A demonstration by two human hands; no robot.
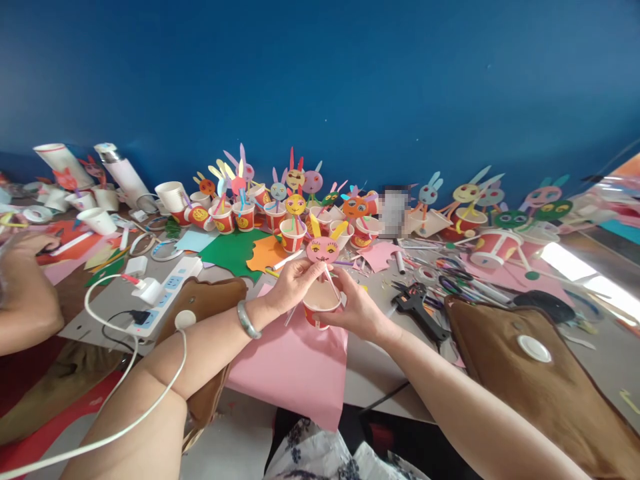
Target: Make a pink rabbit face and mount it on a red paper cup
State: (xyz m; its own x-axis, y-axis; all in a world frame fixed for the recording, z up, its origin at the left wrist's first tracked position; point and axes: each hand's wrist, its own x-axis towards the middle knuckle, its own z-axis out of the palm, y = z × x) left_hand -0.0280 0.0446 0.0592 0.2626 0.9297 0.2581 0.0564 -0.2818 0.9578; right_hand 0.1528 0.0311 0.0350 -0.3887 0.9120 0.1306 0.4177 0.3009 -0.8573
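Observation:
In front of me is a red and white paper cup (316, 316) with a pink paper rabbit face (323, 249) above its rim. The face has yellow ears and drawn eyes and mouth. My left hand (299, 283) pinches the rabbit face at its lower edge, near a thin white stick (332, 283). My right hand (361, 308) is wrapped around the right side of the cup, its fingertips up by the stick. Pink paper (295, 367) lies under the cup and hangs over the table edge.
Several finished cup rabbits (294, 230) line the wall. A black glue gun (423, 312) and a brown cushion (545, 380) are at right. A power strip (170, 293) with cables lies left, beside another person's arm (25, 287). A white cable (125, 427) crosses my left forearm.

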